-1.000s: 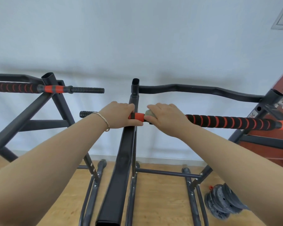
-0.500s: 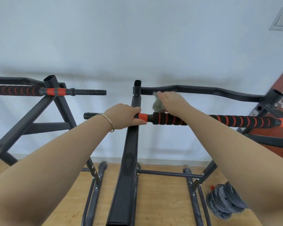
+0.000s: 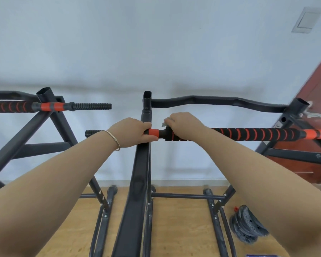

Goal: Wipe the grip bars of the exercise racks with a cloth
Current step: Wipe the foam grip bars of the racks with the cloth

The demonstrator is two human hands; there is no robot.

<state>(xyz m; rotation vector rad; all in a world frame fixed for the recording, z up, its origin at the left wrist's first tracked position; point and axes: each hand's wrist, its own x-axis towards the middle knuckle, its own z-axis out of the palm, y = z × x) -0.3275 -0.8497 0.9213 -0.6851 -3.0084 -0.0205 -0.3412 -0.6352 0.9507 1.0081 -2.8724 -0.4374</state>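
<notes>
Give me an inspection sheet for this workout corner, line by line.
Surface: wood floor.
Job's things: cloth peeks from under the right hand on the near bar; second bar at left, untouched.
Clutter: weight plates stacked on the floor, right.
Hands: left hand grips the bar's orange end by the post; right hand holds the cloth on the foam.
Cables: nothing seen.
Surroundings: white wall; red-brown door at right.

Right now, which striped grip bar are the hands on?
The nearer bar, centre-right: left hand grips it, right hand holds the cloth on it. The far-left bar is untouched.
</notes>
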